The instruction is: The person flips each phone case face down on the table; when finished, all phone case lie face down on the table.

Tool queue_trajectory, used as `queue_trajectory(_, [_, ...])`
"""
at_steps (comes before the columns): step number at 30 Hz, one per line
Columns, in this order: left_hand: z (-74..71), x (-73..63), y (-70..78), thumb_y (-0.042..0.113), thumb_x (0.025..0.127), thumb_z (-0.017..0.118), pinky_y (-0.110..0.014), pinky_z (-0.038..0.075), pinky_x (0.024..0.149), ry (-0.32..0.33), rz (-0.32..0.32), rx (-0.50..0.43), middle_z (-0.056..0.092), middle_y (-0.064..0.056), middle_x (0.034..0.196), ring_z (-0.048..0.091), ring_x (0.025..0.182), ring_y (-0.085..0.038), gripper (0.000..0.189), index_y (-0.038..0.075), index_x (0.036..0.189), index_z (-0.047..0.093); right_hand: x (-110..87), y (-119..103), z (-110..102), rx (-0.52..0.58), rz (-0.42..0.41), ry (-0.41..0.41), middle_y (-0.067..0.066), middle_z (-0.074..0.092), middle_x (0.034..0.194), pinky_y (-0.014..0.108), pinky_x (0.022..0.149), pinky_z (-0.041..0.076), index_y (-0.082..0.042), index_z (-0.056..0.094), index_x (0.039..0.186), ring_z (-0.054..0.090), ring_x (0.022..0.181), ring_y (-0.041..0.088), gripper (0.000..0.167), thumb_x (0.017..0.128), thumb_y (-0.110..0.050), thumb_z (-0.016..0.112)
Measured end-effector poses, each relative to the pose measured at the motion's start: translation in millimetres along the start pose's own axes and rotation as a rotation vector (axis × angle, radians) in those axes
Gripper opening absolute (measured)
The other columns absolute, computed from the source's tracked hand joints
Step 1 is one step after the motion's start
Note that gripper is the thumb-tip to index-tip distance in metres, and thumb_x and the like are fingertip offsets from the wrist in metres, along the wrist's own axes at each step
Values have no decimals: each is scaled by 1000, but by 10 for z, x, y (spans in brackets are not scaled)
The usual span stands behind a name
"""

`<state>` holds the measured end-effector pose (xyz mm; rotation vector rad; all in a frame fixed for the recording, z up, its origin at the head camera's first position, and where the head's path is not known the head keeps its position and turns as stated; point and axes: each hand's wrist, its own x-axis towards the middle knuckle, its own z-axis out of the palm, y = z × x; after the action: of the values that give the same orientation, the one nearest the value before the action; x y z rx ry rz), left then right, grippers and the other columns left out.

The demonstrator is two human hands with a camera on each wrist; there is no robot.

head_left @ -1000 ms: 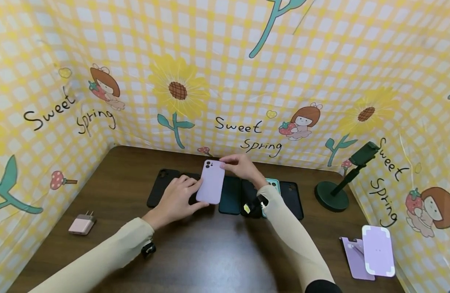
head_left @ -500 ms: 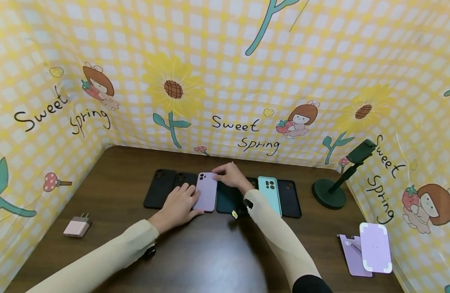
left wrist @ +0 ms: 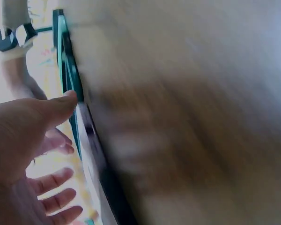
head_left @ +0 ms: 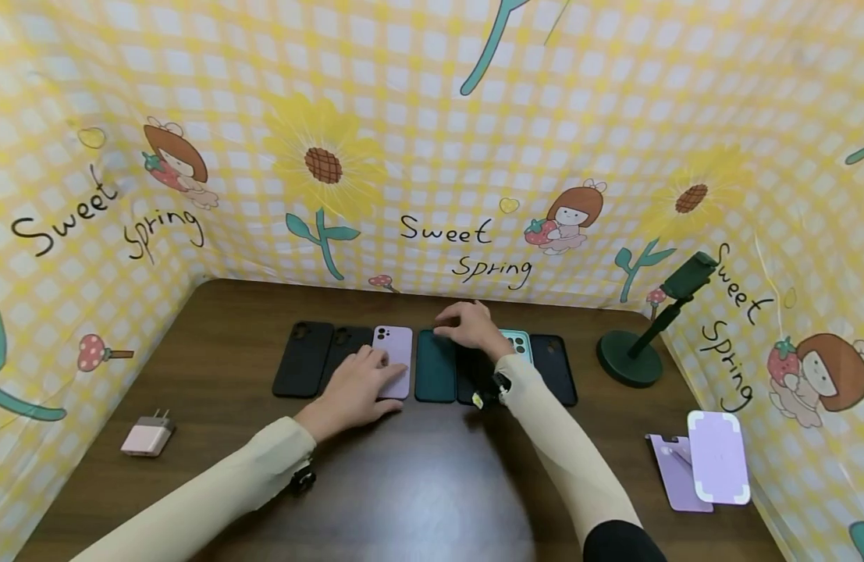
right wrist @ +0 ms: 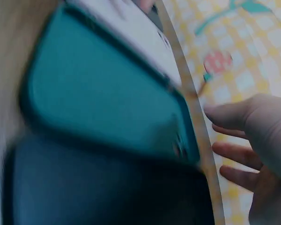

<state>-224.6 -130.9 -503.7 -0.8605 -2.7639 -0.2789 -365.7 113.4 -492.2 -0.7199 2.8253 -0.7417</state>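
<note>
A lilac phone case (head_left: 396,341) lies flat in a row of phone cases, between a black one (head_left: 347,342) and a dark green one (head_left: 435,371). My left hand (head_left: 353,394) is over the black and lilac cases, its fingers loose. The left wrist view shows its thumb and fingers (left wrist: 61,204) apart, holding nothing. At the far end of the green case is my right hand (head_left: 471,324), fingers bent loosely. In the right wrist view, the green case (right wrist: 103,89) shows its hollow inside, with the right fingertips just off its top edge. My right forearm partly hides the mint case (head_left: 521,343).
Black cases end the row at left (head_left: 303,359) and right (head_left: 556,371). A charger plug (head_left: 147,435) lies at the left. On the right are a dark green phone stand (head_left: 630,359) and a lilac stand (head_left: 718,457). A patterned cloth (head_left: 432,156) encloses the table.
The lilac case has come down flat into the row. My right hand has let go of it and shifted right over the green case; my left hand's fingers have loosened from its side.
</note>
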Motion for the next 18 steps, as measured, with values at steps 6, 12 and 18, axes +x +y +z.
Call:
queue_trajectory(6, [132, 133, 200, 43, 85, 83, -30, 38, 71, -33, 60, -49, 56, -1, 93, 42, 82, -16, 25, 22, 96, 76, -70, 102, 4, -38, 79, -40, 1, 67, 135, 58, 115, 24, -23, 81, 112, 54, 133, 23, 20, 97, -33, 72])
queue_trajectory(12, [164, 235, 242, 38, 89, 80, -28, 27, 72, -53, 109, 10, 47, 2, 83, 28, 77, -13, 32, 23, 73, 58, -59, 90, 108, -25, 96, 74, -4, 72, 121, 54, 113, 24, -25, 82, 93, 60, 121, 18, 11, 97, -25, 72])
queue_trajectory(18, [-14, 300, 232, 35, 92, 78, -31, 42, 75, 227, 238, 62, 58, 0, 88, 44, 82, -17, 21, 19, 87, 64, -76, -55, -345, 224, 67, 71, 6, 78, 109, 42, 98, 52, -15, 79, 107, 71, 98, 20, 17, 103, -23, 64])
